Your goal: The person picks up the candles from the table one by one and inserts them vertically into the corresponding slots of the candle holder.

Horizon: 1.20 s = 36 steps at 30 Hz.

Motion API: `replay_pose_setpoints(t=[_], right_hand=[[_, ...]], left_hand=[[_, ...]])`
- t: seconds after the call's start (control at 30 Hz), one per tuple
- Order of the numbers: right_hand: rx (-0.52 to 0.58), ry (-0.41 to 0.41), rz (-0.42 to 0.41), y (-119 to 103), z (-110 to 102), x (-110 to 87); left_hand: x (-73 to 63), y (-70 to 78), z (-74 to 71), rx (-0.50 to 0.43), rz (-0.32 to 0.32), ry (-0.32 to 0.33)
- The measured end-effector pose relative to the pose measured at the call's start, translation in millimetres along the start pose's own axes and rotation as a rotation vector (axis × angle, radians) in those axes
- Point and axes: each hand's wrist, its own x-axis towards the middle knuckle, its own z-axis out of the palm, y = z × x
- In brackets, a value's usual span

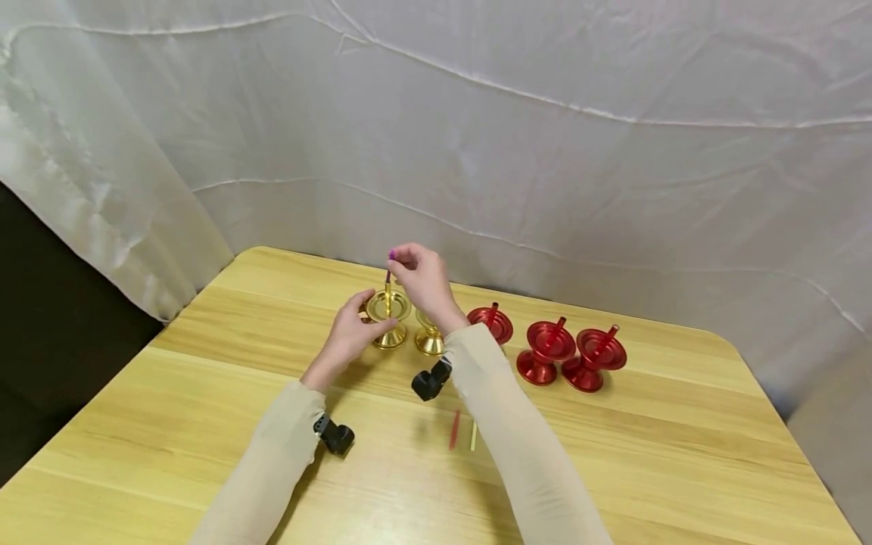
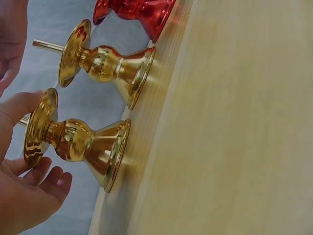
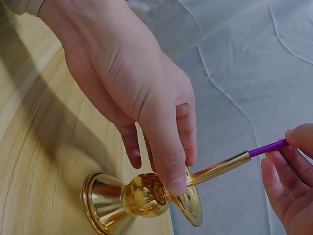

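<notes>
A shiny gold candle holder [image 1: 390, 337] with a wide dish stands upright on the table at its far side. My left hand [image 1: 349, 333] holds the dish rim between thumb and fingers, as the left wrist view also shows. From the dish centre rises a slim gold tube [image 3: 222, 167]. Above it, my right hand [image 1: 425, 284] pinches the upper end of a thin purple stick [image 3: 266, 148] between thumb and fingertips. The stick's lower end meets the tube's mouth, in line with it; how deep it sits is hidden.
A second gold holder [image 2: 105, 63] stands just right of the held one. Further right are three red holders [image 1: 538, 367] with upright red tubes. A red stick [image 1: 454, 430] and a pale yellow stick [image 1: 473, 436] lie nearer me. A grey-white curtain [image 1: 511, 189] hangs behind the table.
</notes>
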Motion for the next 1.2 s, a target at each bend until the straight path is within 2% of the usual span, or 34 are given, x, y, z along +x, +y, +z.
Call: replay_pose_setpoints(t=[0.57,0.83,1.2], right_hand=[[-0.223,-0.023,-0.071,-5.3,-1.0,-1.2],[-0.23,-0.037,-0.052,-3.0,-1.5,-1.3],[-0.274,-0.037,-0.113,-1.6,-3.4,-2.5]], left_hand=[[0.8,0.2,-0.3,0.005,0.006,0.004],[0.9,0.8,1.3,0.008,-0.002,0.003],[0.1,4.0,2.1,0.0,0.011,0.001]])
